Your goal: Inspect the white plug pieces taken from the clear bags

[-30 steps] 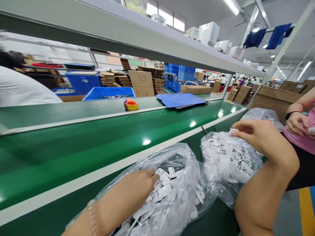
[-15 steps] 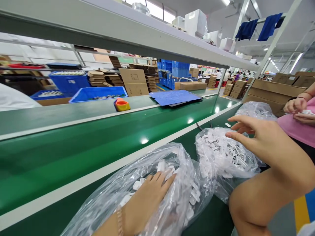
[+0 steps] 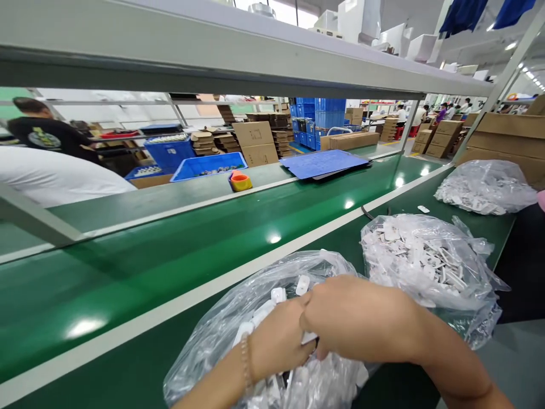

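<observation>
My left hand (image 3: 279,335), a beaded bracelet at its wrist, is over the open mouth of a clear plastic bag (image 3: 221,318). Small white plastic pieces (image 3: 260,311) fill that bag. Across it comes my right hand (image 3: 357,318), its bent fingers meeting those of the left. Between the two hands shows a white plastic piece (image 3: 309,337), pinched at the fingertips; most of it is hidden. Both hands are closed. To the right lies a second clear bag (image 3: 464,244) of similar white parts (image 3: 419,255).
A green conveyor belt (image 3: 204,233) runs beyond the bags, under a white overhead shelf (image 3: 238,51). A third bag (image 3: 485,182) lies at the far right. Across the belt are blue sheets (image 3: 326,163), an orange-and-yellow ring (image 3: 240,182) and a blue bin (image 3: 208,166). A person (image 3: 46,133) is at the back left.
My right hand has come down and left from above the second bag to meet my left hand over the nearest bag. The view has turned right, and the co-worker there is nearly out of frame.
</observation>
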